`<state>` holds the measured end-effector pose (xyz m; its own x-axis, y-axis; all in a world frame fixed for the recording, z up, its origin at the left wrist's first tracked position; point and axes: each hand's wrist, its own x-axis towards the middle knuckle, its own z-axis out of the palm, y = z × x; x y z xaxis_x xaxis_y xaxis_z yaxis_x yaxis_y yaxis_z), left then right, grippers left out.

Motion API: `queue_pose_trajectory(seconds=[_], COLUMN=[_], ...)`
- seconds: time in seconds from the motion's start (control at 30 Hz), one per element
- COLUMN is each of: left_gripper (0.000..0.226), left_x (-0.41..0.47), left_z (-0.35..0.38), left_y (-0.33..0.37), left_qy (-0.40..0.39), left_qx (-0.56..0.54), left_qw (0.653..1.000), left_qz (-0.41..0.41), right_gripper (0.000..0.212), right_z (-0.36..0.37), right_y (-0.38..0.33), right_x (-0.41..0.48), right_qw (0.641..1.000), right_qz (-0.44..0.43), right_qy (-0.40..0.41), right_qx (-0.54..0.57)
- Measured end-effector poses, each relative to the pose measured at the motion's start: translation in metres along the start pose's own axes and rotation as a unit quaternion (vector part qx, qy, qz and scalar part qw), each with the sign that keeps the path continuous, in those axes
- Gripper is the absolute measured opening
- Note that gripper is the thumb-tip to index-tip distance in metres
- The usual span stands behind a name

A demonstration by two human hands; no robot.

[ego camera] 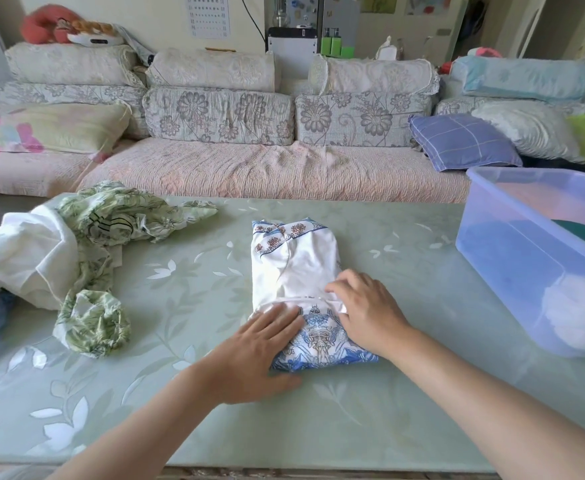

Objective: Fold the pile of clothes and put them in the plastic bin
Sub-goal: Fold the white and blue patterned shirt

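The folded white printed top [294, 268] lies under my fingertips, its long axis running away from me. My left hand [256, 344] presses flat on its near left corner, fingers straight. My right hand [367, 313] curls over the near fold and seems to pinch it. The plastic bin [491, 258] stands beyond my right fingers, nearer that hand. The unfolded pile [76, 251] lies left of my left fingers on the green table [187, 306], with the sofa [249, 168] beyond.

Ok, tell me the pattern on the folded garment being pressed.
Folded garment: white, blue ornamental print, rust floral trim; head view.
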<state>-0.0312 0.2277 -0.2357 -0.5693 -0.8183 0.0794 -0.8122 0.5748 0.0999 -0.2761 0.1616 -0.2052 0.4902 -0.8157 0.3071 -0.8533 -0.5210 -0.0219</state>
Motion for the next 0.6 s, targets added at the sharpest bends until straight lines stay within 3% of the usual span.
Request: queue_pose_trajectory(seconds=[0.07,0.17,0.23,0.33,0.43,0.53,0.6], left_gripper=[0.083,0.085,0.088,0.078,0.064,0.046,0.032], left_x=[0.000,0.002,0.002,0.002,0.004,0.006,0.007], left_z=[0.005,0.002,0.002,-0.006,-0.025,-0.050,-0.064], left_y=[-0.001,0.000,-0.003,-0.008,-0.004,-0.001,-0.002], left_qy=[0.005,0.038,0.045,0.078,0.065,0.001,-0.038], left_qx=[-0.028,-0.032,-0.028,-0.009,-0.115,-0.155,-0.187], left_qw=[1.000,0.998,0.998,0.997,0.991,0.981,0.967], left_qz=[-0.005,-0.033,-0.040,-0.026,-0.030,-0.121,-0.172], right_gripper=[0.041,0.087,0.102,0.082,0.054,0.015,0.022], right_z=[-0.007,-0.014,-0.015,-0.015,-0.021,-0.039,-0.050], right_y=[-0.005,-0.018,-0.021,-0.018,-0.012,-0.009,-0.006], right_x=[-0.005,-0.022,-0.031,-0.031,-0.024,-0.015,-0.010], right_qw=[0.996,0.982,0.969,0.973,0.976,0.971,0.963], right_qz=[-0.087,-0.114,-0.118,-0.097,-0.059,0.018,0.058], right_qy=[0.005,-0.144,-0.217,-0.210,-0.198,-0.198,-0.198], right_qx=[0.015,0.045,-0.012,-0.008,0.062,0.131,0.171])
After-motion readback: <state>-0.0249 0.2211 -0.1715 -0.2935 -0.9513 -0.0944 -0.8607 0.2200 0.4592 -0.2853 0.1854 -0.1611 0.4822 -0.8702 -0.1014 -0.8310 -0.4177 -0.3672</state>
